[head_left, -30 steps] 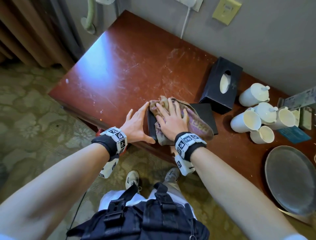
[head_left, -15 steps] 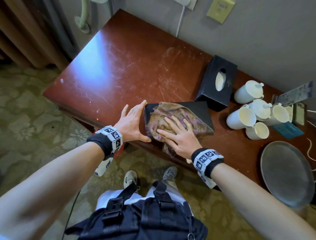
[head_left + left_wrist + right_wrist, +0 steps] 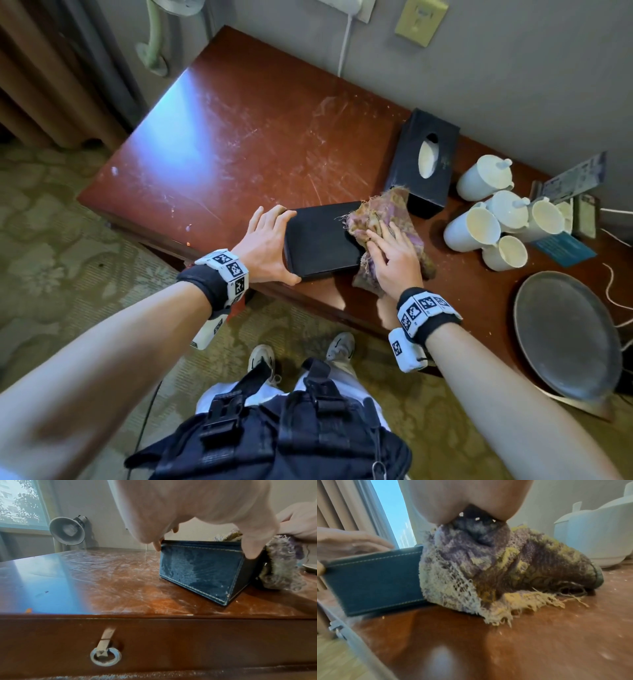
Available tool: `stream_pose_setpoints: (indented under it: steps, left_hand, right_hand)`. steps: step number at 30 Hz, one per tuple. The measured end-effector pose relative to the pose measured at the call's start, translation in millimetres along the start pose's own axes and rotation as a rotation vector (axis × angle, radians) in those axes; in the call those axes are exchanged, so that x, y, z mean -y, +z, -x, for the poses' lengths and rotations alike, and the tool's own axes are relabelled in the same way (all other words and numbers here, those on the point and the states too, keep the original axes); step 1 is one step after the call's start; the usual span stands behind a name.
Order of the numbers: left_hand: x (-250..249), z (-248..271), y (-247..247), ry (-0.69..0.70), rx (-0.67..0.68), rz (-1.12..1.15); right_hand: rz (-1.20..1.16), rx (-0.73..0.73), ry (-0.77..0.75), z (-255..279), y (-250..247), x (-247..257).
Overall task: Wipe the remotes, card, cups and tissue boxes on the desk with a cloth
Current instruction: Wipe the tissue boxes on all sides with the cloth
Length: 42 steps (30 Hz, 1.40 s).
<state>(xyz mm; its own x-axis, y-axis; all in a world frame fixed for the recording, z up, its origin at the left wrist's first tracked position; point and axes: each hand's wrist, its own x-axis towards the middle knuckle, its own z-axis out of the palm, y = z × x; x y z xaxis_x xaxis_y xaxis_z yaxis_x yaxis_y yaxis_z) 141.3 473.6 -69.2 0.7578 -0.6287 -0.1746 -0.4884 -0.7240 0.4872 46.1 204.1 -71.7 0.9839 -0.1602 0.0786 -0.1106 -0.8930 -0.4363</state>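
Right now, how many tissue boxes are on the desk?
2: one at the front edge, held by the left hand; one by the wall, left of the cups.

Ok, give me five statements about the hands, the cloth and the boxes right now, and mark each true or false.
1. The left hand holds the left end of the near tissue box. True.
2. The cloth lies under the right hand at the box's right end. True.
3. The far tissue box is stacked on the near one. False: it sits apart on the desk, closer to the wall.
4. The white cups stand left of both boxes. False: they are to the right of them.
5. The grey plate holds a cup. False: nothing sits on it.
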Motion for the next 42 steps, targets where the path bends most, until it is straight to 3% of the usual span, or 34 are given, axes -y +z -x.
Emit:
stream_pose_setpoints:
  steps: [3, 7, 10, 12, 16, 20, 23, 28, 30, 34, 38, 42]
  left_hand:
    - [2, 7, -8, -0.053, 0.047, 0.096]
    - [9, 11, -33, -0.21, 0.138, 0.412]
    - [13, 6, -46, -0.259, 0.184, 0.626]
    - [15, 3, -51, -0.285, 0.14, 0.679]
    - [24, 2, -58, -0.314, -0.045, 0.685]
    - [28, -5, -65, -0.341, -0.192, 0.605]
    - [30, -12, -68, -0.393, -0.224, 0.635]
    - [26, -18, -70, -0.406, -0.281, 0.631]
    - [22, -16, -69, -0.362, -0.273, 0.603]
    - [14, -9, -66, -0.291, -0.11, 0.506]
    - [21, -10, -60, -0.364, -0.139, 0.485]
    - [26, -9, -54, -0.325, -0.14, 0.47]
  right_hand:
    - [-0.078, -0.124, -0.073, -5, -11, 9]
    - [-0.103, -0.218, -0.142, -19, -16, 22]
    - [0.064, -0.204, -0.117, -32, -12, 33]
    - [0.18, -0.165, -0.034, -42, -11, 41]
    - [0.231, -0.125, 0.049, -62, -11, 55]
    - [0.315, -0.075, -0.05, -72, -13, 62]
    - [0.322, -0.018, -0.095, -66, -5, 69]
    - [0.298, 0.043, -0.044, -88, -6, 76]
    - [0.264, 0.038, 0.013, -97, -7, 78]
    - [0.28, 0.06, 0.117, -108, -6, 81]
    - [0.307, 0.127, 0.097, -119, -8, 78]
    - [0.265, 0.015, 0.011, -113, -5, 73]
